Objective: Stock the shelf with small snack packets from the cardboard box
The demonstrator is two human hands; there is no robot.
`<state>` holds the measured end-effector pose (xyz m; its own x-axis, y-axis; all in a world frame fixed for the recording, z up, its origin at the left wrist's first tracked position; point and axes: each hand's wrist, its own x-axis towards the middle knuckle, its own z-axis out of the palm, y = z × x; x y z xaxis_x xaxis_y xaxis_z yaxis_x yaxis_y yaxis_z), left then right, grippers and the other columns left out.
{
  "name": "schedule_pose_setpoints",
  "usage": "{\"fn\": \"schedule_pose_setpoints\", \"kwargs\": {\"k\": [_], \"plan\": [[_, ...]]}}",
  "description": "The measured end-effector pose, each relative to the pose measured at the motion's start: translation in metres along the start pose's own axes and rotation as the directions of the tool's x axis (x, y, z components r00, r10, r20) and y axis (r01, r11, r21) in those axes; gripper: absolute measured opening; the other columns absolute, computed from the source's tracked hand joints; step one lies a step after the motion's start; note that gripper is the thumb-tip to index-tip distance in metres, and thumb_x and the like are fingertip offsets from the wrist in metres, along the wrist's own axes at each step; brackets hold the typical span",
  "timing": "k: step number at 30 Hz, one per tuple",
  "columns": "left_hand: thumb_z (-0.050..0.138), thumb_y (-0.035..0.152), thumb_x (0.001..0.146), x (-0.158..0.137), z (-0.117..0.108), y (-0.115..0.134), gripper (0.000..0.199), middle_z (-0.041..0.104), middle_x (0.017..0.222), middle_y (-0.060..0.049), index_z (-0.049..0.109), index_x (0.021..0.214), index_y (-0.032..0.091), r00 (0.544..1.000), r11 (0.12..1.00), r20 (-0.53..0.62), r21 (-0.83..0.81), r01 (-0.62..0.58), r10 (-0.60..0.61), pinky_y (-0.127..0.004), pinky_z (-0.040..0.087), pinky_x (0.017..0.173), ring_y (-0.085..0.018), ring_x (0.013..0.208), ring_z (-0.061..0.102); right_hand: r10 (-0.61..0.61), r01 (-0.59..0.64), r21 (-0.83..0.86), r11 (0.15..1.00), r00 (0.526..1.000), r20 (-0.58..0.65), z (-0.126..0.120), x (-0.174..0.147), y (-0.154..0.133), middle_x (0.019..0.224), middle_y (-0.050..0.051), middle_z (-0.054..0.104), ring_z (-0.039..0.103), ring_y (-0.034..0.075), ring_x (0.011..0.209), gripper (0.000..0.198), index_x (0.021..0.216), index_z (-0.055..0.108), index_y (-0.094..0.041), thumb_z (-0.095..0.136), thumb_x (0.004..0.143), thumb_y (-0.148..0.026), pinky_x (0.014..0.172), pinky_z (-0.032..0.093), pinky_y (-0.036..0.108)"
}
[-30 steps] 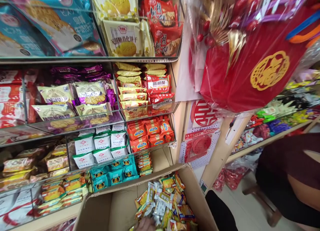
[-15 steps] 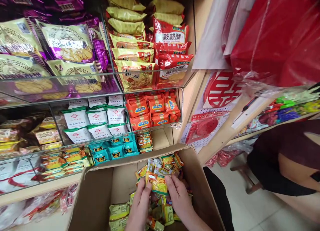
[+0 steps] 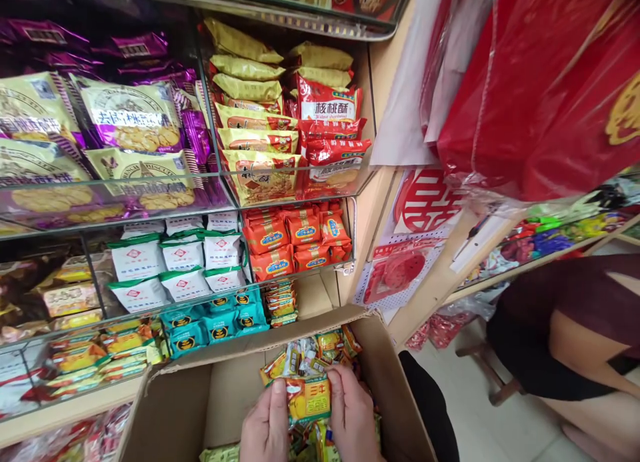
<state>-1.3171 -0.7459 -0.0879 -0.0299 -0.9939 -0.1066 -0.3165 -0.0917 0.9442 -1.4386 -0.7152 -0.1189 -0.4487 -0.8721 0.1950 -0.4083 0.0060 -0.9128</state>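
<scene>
Between my two hands is a small yellow, red and green biscuit packet (image 3: 309, 398), held up over an open cardboard box (image 3: 175, 399). My left hand (image 3: 266, 422) pinches its left end, thumb on the front. Its right end is gripped by the fingers of my right hand (image 3: 353, 412). Loose small packets (image 3: 330, 345), mostly yellow with some grey-white ones, lie in the box beneath and beyond the hands. My hands and the held packet hide part of that pile.
Behind the box, a shelf holds orange packets (image 3: 270, 235), teal packets (image 3: 220, 325), white packets (image 3: 173, 259) and a narrow stack of small packets (image 3: 281, 302). Red plastic-wrapped goods (image 3: 525, 102) hang at upper right. A person (image 3: 575, 315) sits at the right by a wooden stool (image 3: 493, 375).
Both hands have the packet turned squarer to the camera, its printed front now level. The view has tilted up, so the shelves and box sit lower in the picture.
</scene>
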Motion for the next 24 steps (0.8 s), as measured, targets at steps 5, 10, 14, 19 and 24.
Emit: {"fn": "schedule_pose_setpoints", "kwargs": {"k": [5, 10, 14, 19, 24], "plan": [[0.040, 0.068, 0.069, -0.003, 0.001, 0.011, 0.058, 0.067, 0.067, -0.004, 0.063, 0.079, 0.016, 0.980, 0.963, 0.101, -0.191, 0.190, -0.173, -0.024, 0.045, 0.048, -0.019, 0.058, 0.058, 0.066, -0.063, 0.093, 0.994, 0.998, -0.025, -0.005, -0.002, -0.014, 0.081, 0.008, 0.063, 0.058, 0.019, 0.074, 0.039, 0.086, 0.054, -0.020, 0.025, 0.089, -0.045, 0.066, 0.043, 0.026], [0.042, 0.065, 0.070, -0.009, -0.002, 0.020, 0.054, 0.064, 0.059, -0.004, 0.064, 0.080, 0.017, 0.975, 0.941, 0.126, -0.262, 0.212, -0.185, -0.025, 0.045, 0.045, -0.017, 0.050, 0.055, 0.231, -0.248, 0.237, 0.939, 0.968, 0.098, -0.017, -0.003, -0.030, 0.072, 0.004, 0.057, 0.054, 0.017, 0.069, 0.042, 0.075, 0.052, -0.020, 0.029, 0.086, -0.053, 0.063, 0.043, 0.024], [0.045, 0.061, 0.072, -0.013, -0.003, 0.019, 0.048, 0.062, 0.056, -0.003, 0.062, 0.072, 0.016, 0.996, 0.980, 0.031, -0.179, 0.089, -0.084, -0.027, 0.047, 0.053, -0.018, 0.053, 0.056, 0.148, -0.323, 0.393, 0.861, 0.898, 0.414, -0.032, 0.001, -0.032, 0.074, 0.002, 0.057, 0.054, 0.015, 0.066, 0.037, 0.087, 0.053, -0.020, 0.042, 0.080, -0.054, 0.058, 0.044, 0.023], [0.037, 0.049, 0.082, -0.006, -0.024, 0.029, 0.040, 0.066, 0.077, -0.004, 0.062, 0.081, 0.019, 0.978, 0.974, 0.003, 0.094, -0.206, 0.206, -0.025, 0.046, 0.064, -0.017, 0.069, 0.058, 0.000, -0.219, 0.305, 0.927, 0.812, 0.584, -0.055, 0.033, -0.051, 0.086, 0.002, 0.062, 0.057, 0.016, 0.080, 0.029, 0.096, 0.055, -0.019, 0.059, 0.072, -0.034, 0.071, 0.045, 0.025], [0.045, 0.041, 0.080, 0.035, -0.103, 0.033, 0.028, 0.063, 0.079, -0.005, 0.060, 0.093, 0.020, 0.782, 0.604, 0.024, 0.621, -0.500, 0.623, -0.033, 0.043, 0.075, -0.021, 0.079, 0.057, -0.054, 0.216, -0.383, 0.898, 0.918, 0.392, -0.054, 0.102, -0.065, 0.087, 0.004, 0.063, 0.058, 0.017, 0.079, 0.022, 0.100, 0.054, -0.017, 0.049, 0.080, -0.025, 0.069, 0.042, 0.026]]}}
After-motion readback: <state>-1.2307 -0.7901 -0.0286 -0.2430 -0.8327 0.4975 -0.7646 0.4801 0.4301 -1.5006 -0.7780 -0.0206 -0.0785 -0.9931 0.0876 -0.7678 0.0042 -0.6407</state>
